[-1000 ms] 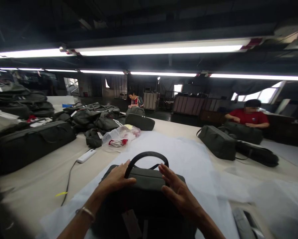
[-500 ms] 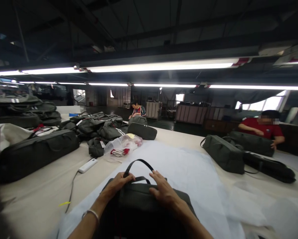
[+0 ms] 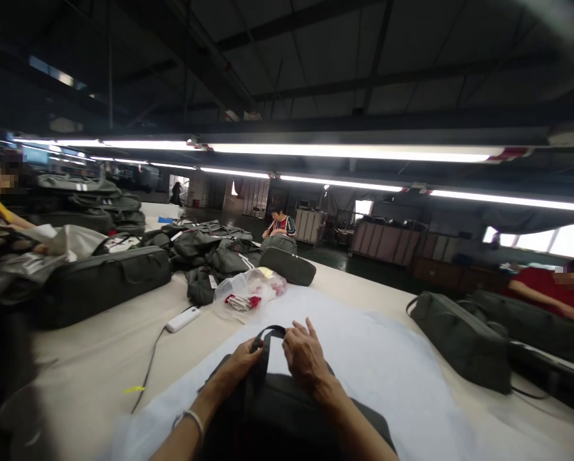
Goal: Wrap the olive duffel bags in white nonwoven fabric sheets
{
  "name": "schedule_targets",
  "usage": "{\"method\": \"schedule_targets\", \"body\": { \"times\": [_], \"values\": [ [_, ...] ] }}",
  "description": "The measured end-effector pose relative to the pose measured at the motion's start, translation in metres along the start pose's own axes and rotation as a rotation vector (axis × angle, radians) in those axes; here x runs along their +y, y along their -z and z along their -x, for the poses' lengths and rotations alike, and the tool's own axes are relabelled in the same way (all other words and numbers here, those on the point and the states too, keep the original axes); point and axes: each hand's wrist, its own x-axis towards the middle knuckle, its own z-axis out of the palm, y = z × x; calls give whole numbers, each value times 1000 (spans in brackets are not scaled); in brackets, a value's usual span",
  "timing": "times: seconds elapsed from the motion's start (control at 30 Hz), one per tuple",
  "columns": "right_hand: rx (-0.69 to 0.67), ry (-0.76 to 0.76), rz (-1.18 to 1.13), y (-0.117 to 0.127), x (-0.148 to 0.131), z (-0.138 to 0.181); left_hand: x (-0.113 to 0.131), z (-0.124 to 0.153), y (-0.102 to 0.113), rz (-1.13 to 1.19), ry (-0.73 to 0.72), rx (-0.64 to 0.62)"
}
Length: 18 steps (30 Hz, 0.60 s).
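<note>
A dark grey fabric bag lies close in front of me, its lower part lost in shadow. From its top rises a looped strap handle. My left hand is closed round the left side of this handle, thumb on top. My right hand pinches the handle's right side between thumb and forefinger, other fingers lifted. Under the bag spreads a pale bluish sheet on the cream-covered table.
Left of the sheet are a white power strip with its cord and a clear plastic bag of red-and-white tags. Dark bags pile up behind; a long bag sits left, another right. Co-workers are at left, right and far side.
The handle loop has been drawn lower and bent between my hands. My right hand has come up from the bag's top onto the strap. The view has swung left.
</note>
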Motion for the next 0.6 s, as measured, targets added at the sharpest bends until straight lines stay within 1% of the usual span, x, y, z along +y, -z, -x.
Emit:
{"method": "schedule_targets", "body": {
  "times": [0.03,0.1,0.17,0.2,0.27,0.33,0.4,0.43,0.47,0.53,0.6],
  "values": [
    [-7,14,-20,4,0,-2,0,0,1,7,-4,-5],
    [-114,52,-72,8,0,-3,0,1,1,22,-9,-24],
    [-217,78,-85,4,-4,-3,0,2,1,32,-18,-45],
    [-232,80,-71,0,-7,-3,0,2,0,35,-27,-56],
    [-200,59,-32,-12,-14,-3,0,3,-2,40,-51,-81],
    [-123,-9,-27,-24,-19,-4,0,3,-3,42,-74,-99],
    [-40,-96,-108,-33,-19,-7,0,5,-4,42,-90,-98],
    [-13,-137,-208,-35,-18,-9,1,6,-3,39,-93,-94],
    [-6,-176,-356,-35,-16,-11,1,7,-3,34,-91,-89],
    [-41,-232,-771,-29,-16,-15,3,9,-2,18,-77,-87],
    [-87,-277,-1215,-18,-21,-18,4,11,-1,2,-46,-90]
  ]
}}
